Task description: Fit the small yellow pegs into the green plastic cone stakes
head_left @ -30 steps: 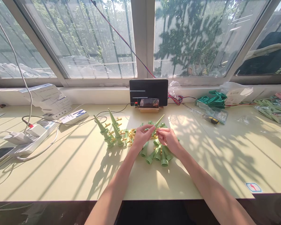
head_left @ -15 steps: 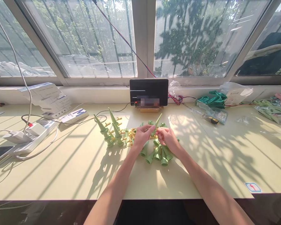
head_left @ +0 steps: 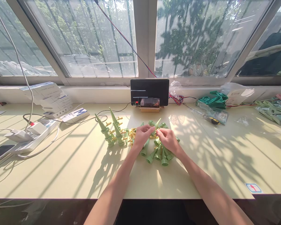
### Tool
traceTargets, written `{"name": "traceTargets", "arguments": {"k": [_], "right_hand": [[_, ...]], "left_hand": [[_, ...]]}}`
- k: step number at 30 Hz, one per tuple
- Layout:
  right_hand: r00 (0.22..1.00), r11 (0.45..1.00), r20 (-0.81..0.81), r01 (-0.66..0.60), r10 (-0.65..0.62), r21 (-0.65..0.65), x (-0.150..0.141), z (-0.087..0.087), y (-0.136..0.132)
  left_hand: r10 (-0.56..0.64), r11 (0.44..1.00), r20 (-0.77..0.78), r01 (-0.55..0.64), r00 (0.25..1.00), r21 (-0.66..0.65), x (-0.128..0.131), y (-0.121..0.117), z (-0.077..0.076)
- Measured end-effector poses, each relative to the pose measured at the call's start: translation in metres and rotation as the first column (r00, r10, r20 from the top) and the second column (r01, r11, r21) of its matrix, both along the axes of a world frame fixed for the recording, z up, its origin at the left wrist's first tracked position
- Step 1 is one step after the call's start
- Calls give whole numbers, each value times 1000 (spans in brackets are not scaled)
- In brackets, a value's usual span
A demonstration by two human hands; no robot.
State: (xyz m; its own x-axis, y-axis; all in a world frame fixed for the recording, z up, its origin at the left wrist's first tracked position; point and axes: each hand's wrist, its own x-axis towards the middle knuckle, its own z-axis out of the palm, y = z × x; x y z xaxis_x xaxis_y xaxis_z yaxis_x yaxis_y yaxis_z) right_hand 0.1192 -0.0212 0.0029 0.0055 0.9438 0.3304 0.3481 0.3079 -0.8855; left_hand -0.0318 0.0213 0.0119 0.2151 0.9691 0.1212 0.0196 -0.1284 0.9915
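The left hand (head_left: 144,135) covers the lower left part of the slim, pointed, pale-green cone (head_left: 158,122), so its full length cannot be checked. The right hand (head_left: 168,139) hides the cone's lower end; a trace of yellow shows there, too small to identify. Both hands screen part of the heap of hollow, tapered green pieces (head_left: 164,158) beneath and around them, which prevents a reliable count. The forearms are cut off by the lower edge of the view. A dark, flat device (head_left: 1,152) is cut off at the left edge.

The left hand grasps the cone between thumb and fingers; the right hand is pinched at its lower end, though the exact contact is concealed. The cone is located between the two hands, above the middle of the pale-yellow tabletop (head_left: 67,175), tip upward and leaning slightly right. Its surface appears smooth and matt. The heaped pieces nearest the viewer show round, open, ribbed ends. To the left stand green, tiered spires with yellow pegs projecting (head_left: 119,136), beside a cluster of loose yellow pegs (head_left: 131,135).

A white carton with blue print (head_left: 76,115) bears a large letter "M"; its smaller print is illegible. The blue-bordered white sticker (head_left: 253,187) at the front right carries a red mark, which cannot be read with certainty.
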Motion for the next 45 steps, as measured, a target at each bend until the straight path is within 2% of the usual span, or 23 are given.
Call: {"name": "traceTargets", "arguments": {"k": [3, 8, 11, 14, 18, 23, 26, 29, 33, 40, 45], "right_hand": [[998, 999, 68, 15, -17, 35, 0, -2, 0], [1000, 1000, 14, 14, -15, 5, -1, -2, 0], [990, 995, -136, -35, 23, -90, -1, 1, 1], [938, 972, -343, -127, 53, -198, -2, 4, 1], [883, 957, -463, -192, 72, -217, -1, 7, 1], [921, 971, -383, -148, 66, -189, -1, 5, 2], [978, 991, -207, -56, 30, -121, -1, 2, 1], [1000, 1000, -6, 10, -10, -4, -1, -1, 0], [994, 998, 103, 23, -28, 54, -1, -2, -2], [1000, 1000, 4, 5, -5, -4, -3, -2, -1], [964, 984, -262, -94, 52, -150, -3, 3, 0]], "left_hand": [[2, 1000, 1, -2, 1000, -1, 0, 0, 0], [-25, 1000, 28, 25, 999, 3, 1, 0, 0], [-54, 998, 52, 55, 997, -5, 1, 0, 1], [-71, 997, 79, 74, 994, -32, 2, -1, 2], [-75, 996, 93, 78, 993, -37, 3, -2, 4], [-65, 997, 80, 67, 995, -27, 1, -3, 5], [-58, 998, 55, 60, 997, -30, 0, -2, 3], [-43, 999, 21, 43, 999, -27, -1, 0, 1], [-17, 1000, -9, 17, 1000, -24, -1, 1, 0], [-38, 999, 2, 38, 999, -13, -2, 0, 0], [-66, 998, 55, 67, 996, -16, -1, -1, 2]]}}
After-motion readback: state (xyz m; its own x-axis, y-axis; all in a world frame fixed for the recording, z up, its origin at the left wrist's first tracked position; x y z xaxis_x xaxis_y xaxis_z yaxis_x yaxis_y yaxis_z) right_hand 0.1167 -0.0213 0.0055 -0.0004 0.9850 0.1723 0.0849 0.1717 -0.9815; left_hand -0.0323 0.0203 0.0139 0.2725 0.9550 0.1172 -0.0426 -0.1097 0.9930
